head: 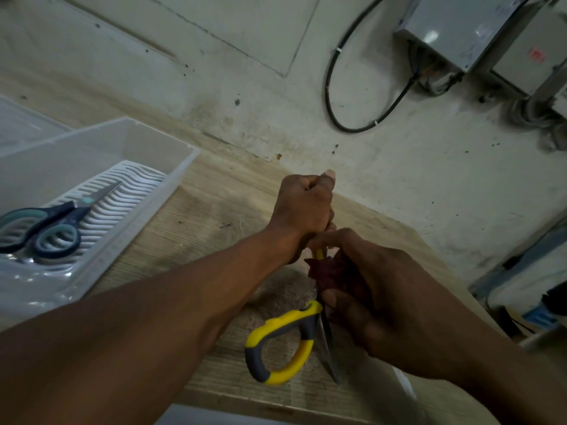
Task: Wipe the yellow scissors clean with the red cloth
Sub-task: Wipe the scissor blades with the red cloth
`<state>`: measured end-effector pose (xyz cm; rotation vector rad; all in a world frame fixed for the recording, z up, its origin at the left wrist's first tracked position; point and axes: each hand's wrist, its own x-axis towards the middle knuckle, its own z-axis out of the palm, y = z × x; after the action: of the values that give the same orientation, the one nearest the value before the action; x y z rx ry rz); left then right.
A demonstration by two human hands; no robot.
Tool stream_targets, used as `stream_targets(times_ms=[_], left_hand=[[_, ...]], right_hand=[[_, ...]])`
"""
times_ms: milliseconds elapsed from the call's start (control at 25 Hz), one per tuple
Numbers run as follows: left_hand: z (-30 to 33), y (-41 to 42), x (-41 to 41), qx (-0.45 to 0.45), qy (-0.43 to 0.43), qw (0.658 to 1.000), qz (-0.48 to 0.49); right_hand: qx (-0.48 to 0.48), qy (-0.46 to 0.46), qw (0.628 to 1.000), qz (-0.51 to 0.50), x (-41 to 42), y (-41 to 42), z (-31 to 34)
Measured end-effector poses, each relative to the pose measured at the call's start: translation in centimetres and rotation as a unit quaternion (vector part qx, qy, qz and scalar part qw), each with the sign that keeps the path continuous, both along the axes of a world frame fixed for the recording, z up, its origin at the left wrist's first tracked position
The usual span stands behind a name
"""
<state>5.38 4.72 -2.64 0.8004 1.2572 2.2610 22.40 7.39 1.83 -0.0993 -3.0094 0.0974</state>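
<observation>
Two hands: left hand (302, 210) fisted round the far handle; right hand (377, 289) bunching the red cloth (328, 271) on a blade.
Yellow scissors (288, 342): splayed above the bench (214, 210).
Risk: exposed near blade may nick the right palm.

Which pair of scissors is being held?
The yellow scissors, between the left hand and right hand; the blue scissors lie untouched in the tray.

One view only, head-worn, wide-angle. It looked forward and steeply down over the desk (214, 216), close above both forearms. The desk's far edge met the wall (383, 179) across mid-frame; its near edge ran along the bottom. Frame sat tilted.
</observation>
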Motion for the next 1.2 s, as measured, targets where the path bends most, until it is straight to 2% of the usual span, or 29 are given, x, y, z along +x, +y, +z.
stream_targets(times_ms=[120,320,440,520,640,680,720,800,920,1040,1200], left_hand=[[0.0,0.1,0.0,0.000,0.001,1.000,-0.016],[-0.3,0.2,-0.2,-0.001,0.004,1.000,-0.015],[-0.4,0.3,-0.3,-0.003,0.022,1.000,-0.001],[-0.5,0.2,-0.4,-0.006,0.037,0.999,0.007],[-0.3,0.1,-0.3,-0.007,0.037,0.999,-0.007],[-0.3,0.1,-0.3,-0.005,0.030,0.999,-0.011],[-0.2,0.1,-0.2,-0.003,0.024,1.000,-0.012],[-0.2,0.2,-0.2,-0.002,0.022,1.000,-0.011],[-0.2,0.2,-0.2,0.002,0.023,1.000,-0.012],[-0.2,0.1,-0.2,0.002,0.024,0.999,-0.022],[-0.4,0.1,-0.5,0.003,0.018,1.000,-0.023]], right_hand=[[-0.006,-0.024,1.000,0.009,0.4,-0.1,1.0],[0.096,-0.142,0.985,0.036,-2.1,-0.2,2.2],[0.113,-0.159,0.980,0.036,-2.6,0.3,2.2],[0.065,-0.150,0.986,0.040,-2.3,0.6,1.8],[-0.160,-0.083,0.983,0.036,-1.6,0.7,2.1],[-0.189,-0.052,0.980,0.038,-1.4,0.7,2.5],[-0.184,-0.034,0.982,0.041,-1.1,0.6,2.9],[-0.159,-0.055,0.985,0.027,-0.8,0.7,3.3],[-0.067,-0.090,0.994,0.016,-1.0,0.5,3.0],[-0.028,-0.132,0.990,0.037,-1.8,0.1,2.8],[0.099,-0.179,0.976,0.070,-3.1,-0.1,3.1]])
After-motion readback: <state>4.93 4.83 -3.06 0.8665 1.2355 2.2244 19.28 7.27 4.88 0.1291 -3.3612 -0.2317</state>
